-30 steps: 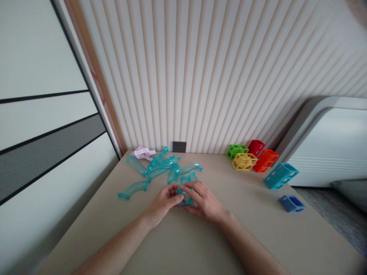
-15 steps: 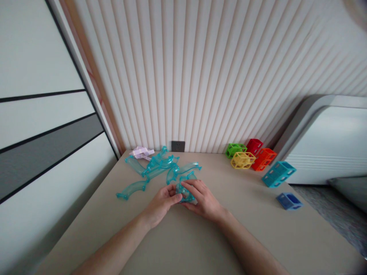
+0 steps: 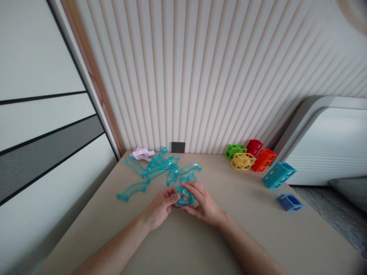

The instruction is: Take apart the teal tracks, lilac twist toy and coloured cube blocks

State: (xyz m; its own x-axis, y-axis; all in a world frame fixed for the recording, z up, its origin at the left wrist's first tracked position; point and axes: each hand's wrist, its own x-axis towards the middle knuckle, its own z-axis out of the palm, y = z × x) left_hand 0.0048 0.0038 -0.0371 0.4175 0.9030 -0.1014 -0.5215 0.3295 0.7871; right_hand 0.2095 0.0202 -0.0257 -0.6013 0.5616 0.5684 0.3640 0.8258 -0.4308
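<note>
Between my hands, low over the front middle of the table, is a clear teal plastic toy piece point(image 3: 185, 197) with a round opening facing me. My left hand point(image 3: 164, 204) pinches its left side with the thumb on top. The fingers of my right hand point(image 3: 204, 201) wrap its right side and upper edge. Just behind it lies another clear teal piece point(image 3: 188, 178), partly hidden by my right fingers. Curved teal track pieces point(image 3: 160, 165) are heaped farther back to the left, and one curved track piece point(image 3: 132, 190) lies apart near my left hand.
At the back left is a pile of pale purple pieces point(image 3: 142, 154). To the right stand a green frame block point(image 3: 235, 150), yellow block point(image 3: 242, 161), red block point(image 3: 254, 146), orange block point(image 3: 264, 159), teal block point(image 3: 278, 175) and blue block point(image 3: 289, 202). A ribbed wall with a black socket point(image 3: 178, 147) borders the table.
The held teal piece has turned between my hands, so its round opening now shows toward me. Both hands stay in nearly the same place; the other pieces lie as before.
</note>
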